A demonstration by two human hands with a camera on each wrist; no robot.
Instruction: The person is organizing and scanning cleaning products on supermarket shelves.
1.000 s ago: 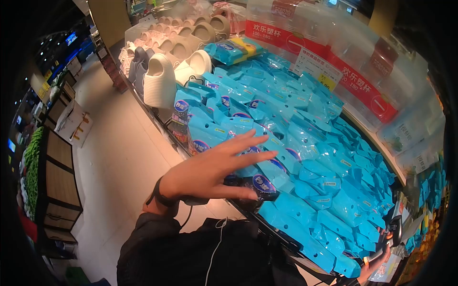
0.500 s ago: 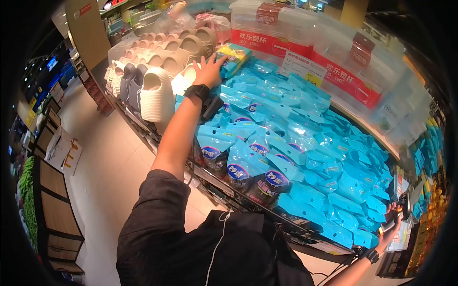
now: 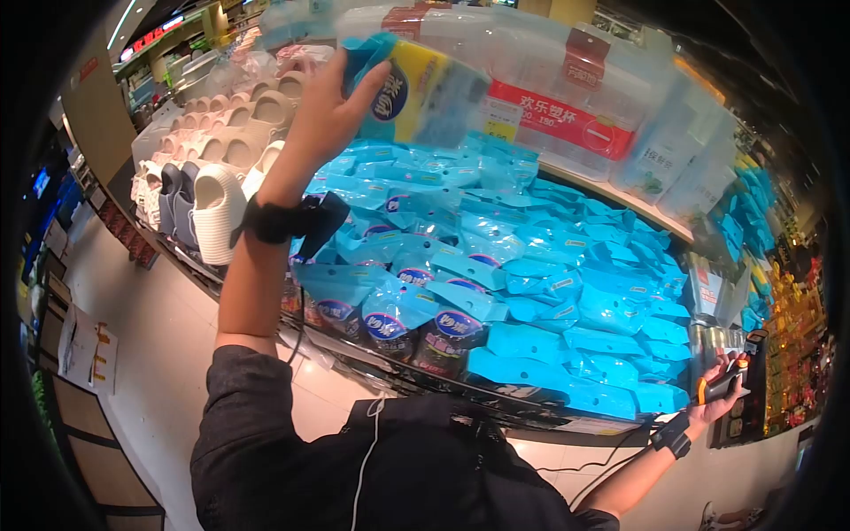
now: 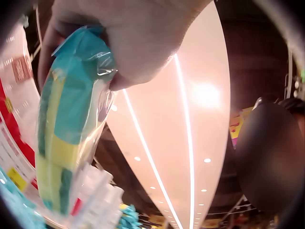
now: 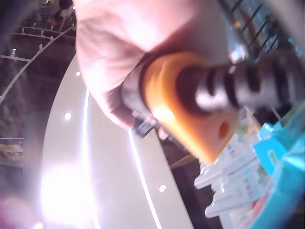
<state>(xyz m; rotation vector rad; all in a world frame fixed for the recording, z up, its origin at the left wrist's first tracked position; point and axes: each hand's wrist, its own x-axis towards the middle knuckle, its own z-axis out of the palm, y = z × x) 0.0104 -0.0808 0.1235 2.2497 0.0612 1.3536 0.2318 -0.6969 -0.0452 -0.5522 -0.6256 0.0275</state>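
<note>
In the head view the left hand (image 3: 329, 119) pinches the teal top of a yellow and blue packet (image 3: 425, 93), held up above the pile of blue bags (image 3: 531, 257). The left wrist view has the packet (image 4: 71, 119) hanging from the fingers of the left hand (image 4: 128, 38), its side facing the camera. At the right end of the display the right hand (image 3: 719, 398) grips a black and orange handled device (image 3: 722, 386). Close up in the right wrist view, the right hand (image 5: 138, 33) is curled round the device's orange and black body (image 5: 167, 95).
Pale slippers (image 3: 220, 208) stand left of the bags. Behind them are clear plastic bins with a red band (image 3: 567, 119) and a price card (image 3: 501, 119). A dark cable (image 3: 575, 467) runs below the display edge, near the right forearm.
The left hand has moved from over the front bags to the packet at the back, and has lifted it. The head view has shifted. The right hand still holds the device.
</note>
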